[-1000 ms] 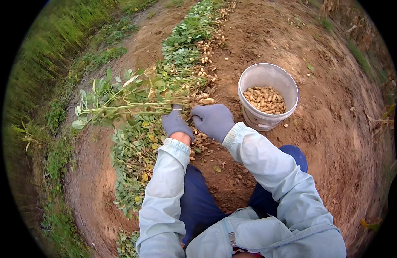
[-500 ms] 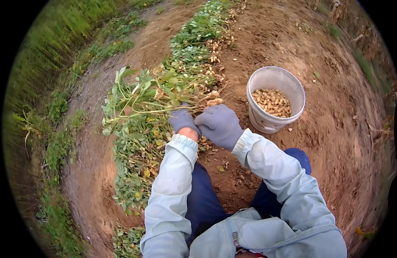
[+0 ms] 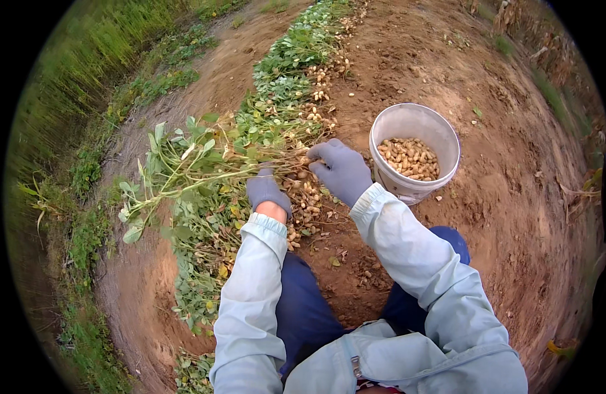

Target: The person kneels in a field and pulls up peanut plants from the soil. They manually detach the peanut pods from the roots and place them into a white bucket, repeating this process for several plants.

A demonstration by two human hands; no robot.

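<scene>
Soft, even daylight is spread over the scene, and only faint shadows are cast. No glare is seen. Sharp focus is held at the centre; strong fisheye bending and blur are found towards the black circular rim.

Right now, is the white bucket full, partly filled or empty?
Partly filled. The white bucket stands upright on the soil, and peanuts cover only its bottom, with much bare inner wall showing above them.
</scene>
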